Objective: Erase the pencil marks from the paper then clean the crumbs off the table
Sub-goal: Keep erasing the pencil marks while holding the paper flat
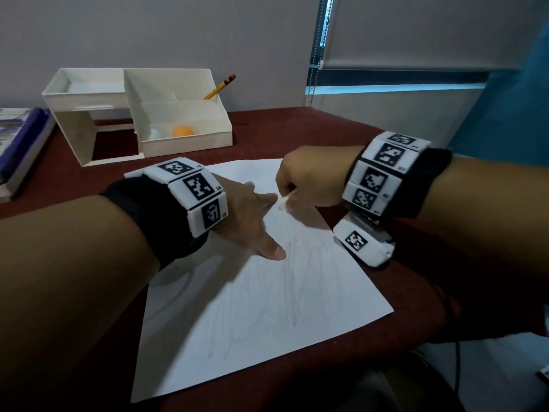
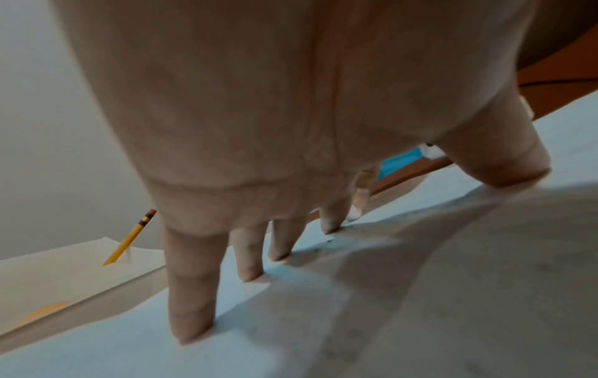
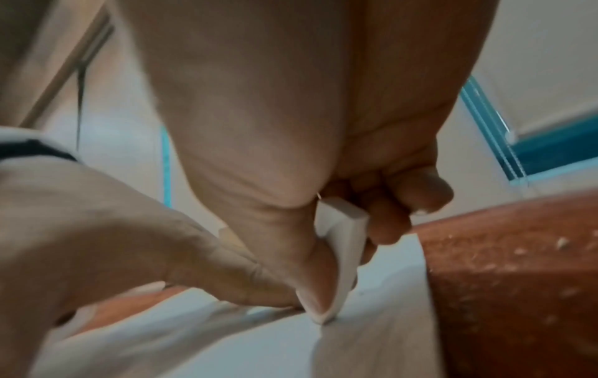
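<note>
Grey wall point(image 1: 148, 31), window w/ roller blind point(image 1: 416, 31), bead chain point(image 1: 312, 69), dim rm.

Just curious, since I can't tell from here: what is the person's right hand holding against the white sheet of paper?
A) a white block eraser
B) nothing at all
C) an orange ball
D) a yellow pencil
A: the right hand pinches a white block eraser with its tip on the white sheet of paper; the yellow pencil stands in the white desk organiser.
</note>
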`<state>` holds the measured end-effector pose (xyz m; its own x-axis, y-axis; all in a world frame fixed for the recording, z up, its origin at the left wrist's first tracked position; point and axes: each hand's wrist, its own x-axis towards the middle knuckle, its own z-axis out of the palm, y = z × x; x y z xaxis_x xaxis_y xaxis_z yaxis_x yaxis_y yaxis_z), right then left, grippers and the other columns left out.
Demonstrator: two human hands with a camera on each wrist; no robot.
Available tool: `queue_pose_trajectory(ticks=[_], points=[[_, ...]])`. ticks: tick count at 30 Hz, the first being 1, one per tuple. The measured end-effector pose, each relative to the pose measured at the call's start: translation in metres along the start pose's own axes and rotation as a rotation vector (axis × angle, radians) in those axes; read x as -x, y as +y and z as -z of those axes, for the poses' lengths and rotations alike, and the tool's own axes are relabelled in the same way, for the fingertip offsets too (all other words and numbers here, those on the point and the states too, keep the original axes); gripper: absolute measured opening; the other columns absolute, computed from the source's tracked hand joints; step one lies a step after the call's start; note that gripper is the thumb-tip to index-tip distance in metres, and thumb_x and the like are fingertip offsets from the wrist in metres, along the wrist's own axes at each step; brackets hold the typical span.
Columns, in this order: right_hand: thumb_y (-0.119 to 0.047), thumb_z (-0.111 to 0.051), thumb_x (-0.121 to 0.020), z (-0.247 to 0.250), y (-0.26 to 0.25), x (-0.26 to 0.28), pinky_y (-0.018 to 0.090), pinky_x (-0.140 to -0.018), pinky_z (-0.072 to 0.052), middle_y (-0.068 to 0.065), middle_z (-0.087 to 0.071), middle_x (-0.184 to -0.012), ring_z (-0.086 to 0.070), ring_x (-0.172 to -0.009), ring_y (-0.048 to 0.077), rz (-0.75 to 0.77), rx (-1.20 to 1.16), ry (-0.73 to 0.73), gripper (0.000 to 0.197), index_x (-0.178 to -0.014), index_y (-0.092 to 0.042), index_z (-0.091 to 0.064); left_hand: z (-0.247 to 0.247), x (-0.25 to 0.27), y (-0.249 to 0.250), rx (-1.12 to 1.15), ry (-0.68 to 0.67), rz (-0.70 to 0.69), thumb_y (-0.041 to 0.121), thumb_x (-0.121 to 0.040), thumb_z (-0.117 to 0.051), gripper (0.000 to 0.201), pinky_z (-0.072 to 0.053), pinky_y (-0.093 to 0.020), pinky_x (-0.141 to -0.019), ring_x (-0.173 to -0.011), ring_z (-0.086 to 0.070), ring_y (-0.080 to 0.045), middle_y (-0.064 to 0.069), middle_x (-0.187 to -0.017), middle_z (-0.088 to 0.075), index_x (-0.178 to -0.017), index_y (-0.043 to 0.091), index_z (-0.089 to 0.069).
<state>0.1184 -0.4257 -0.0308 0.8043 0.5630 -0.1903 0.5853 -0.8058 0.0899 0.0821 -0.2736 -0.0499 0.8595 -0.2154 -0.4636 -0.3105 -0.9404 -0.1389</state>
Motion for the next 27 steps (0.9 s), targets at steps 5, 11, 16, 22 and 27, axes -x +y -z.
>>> queue_pose_trajectory(ticks=[5,11,16,22,27], points=[[-0.038,-0.07,-0.089,0.0,0.005,0.008,0.023,-0.063,-0.05,-0.009,-0.069,-0.078,-0.065,-0.075,0.006,0.014,-0.097,-0.096,0.015,-0.084,-0.023,-0.072,-0.003,-0.004,-0.002,0.004,-0.005,-0.007,0.091,-0.062,-0.05,0.113,-0.024,-0.05,-0.115,-0.147,-0.024,-0.029,0.0,-0.165,0.004,-0.15,0.05,0.008],[-0.037,-0.069,-0.089,-0.003,0.004,0.012,0.019,-0.061,-0.047,-0.01,-0.066,-0.075,-0.061,-0.07,0.006,0.005,-0.12,-0.109,0.014,-0.084,-0.024,-0.071,-0.002,-0.005,-0.001,-0.004,-0.021,0.0,0.092,-0.061,-0.049,0.115,-0.023,-0.052,-0.114,-0.148,-0.021,-0.028,0.001,-0.165,0.006,-0.151,0.049,0.009],[-0.032,-0.068,-0.091,0.001,0.014,0.0,0.024,-0.058,-0.045,-0.008,-0.063,-0.074,-0.064,-0.08,0.016,-0.08,-0.015,0.003,0.019,-0.074,-0.022,-0.066,0.0,-0.003,0.002,-0.011,-0.011,0.01,0.091,-0.064,-0.049,0.114,-0.027,-0.054,-0.113,-0.145,-0.027,-0.032,0.0,-0.165,-0.002,-0.153,0.045,0.005],[-0.039,-0.07,-0.087,0.003,0.005,0.008,0.028,-0.071,-0.054,-0.007,-0.071,-0.085,-0.065,-0.079,0.012,0.007,-0.077,-0.173,0.017,-0.09,-0.022,-0.074,-0.001,-0.002,0.0,0.011,-0.023,0.016,0.091,-0.062,-0.05,0.116,-0.024,-0.052,-0.115,-0.147,-0.022,-0.029,0.001,-0.165,0.006,-0.152,0.047,0.009],[-0.035,-0.07,-0.091,0.006,0.026,0.004,0.021,-0.056,-0.042,-0.009,-0.063,-0.075,-0.057,-0.069,0.011,-0.081,-0.037,-0.04,0.02,-0.077,-0.02,-0.068,0.002,0.002,0.002,0.028,-0.023,0.011,0.086,-0.063,-0.056,0.111,-0.03,-0.051,-0.112,-0.143,-0.031,-0.029,0.002,-0.165,-0.008,-0.153,0.043,-0.006]])
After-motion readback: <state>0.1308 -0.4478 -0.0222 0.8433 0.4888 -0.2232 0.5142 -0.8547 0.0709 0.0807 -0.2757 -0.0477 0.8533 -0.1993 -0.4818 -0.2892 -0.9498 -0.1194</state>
